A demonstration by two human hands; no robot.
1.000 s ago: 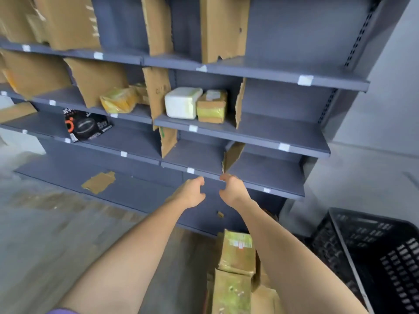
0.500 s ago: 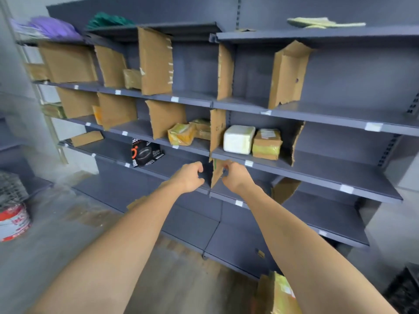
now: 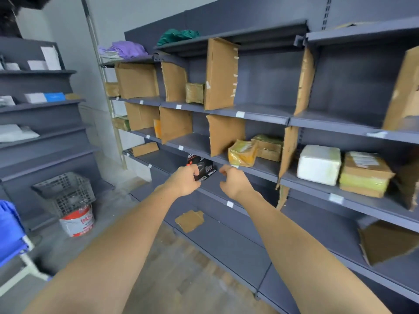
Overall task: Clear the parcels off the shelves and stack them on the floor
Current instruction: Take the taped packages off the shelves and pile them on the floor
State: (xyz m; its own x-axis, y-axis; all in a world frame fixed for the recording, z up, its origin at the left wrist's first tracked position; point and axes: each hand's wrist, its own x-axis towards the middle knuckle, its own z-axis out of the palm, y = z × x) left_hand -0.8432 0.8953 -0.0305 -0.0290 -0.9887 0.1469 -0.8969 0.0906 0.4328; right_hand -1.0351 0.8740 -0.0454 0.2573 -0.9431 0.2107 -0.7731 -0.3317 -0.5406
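Both hands have moved left: the left hand (image 3: 184,181) is gripping a black box (image 3: 202,167), partly hidden; the right hand (image 3: 234,182) is hovering, loosely curled, holding nothing.

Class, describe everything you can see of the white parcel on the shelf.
The white parcel is a blocky, rounded-cornered package in what looks like white plastic wrap, faintly smudged low on its front. It sits upright on a grey shelf, close beside a brown and yellow taped parcel to its right; whether they touch is unclear. A cardboard divider stands left of it. Neither hand touches it.
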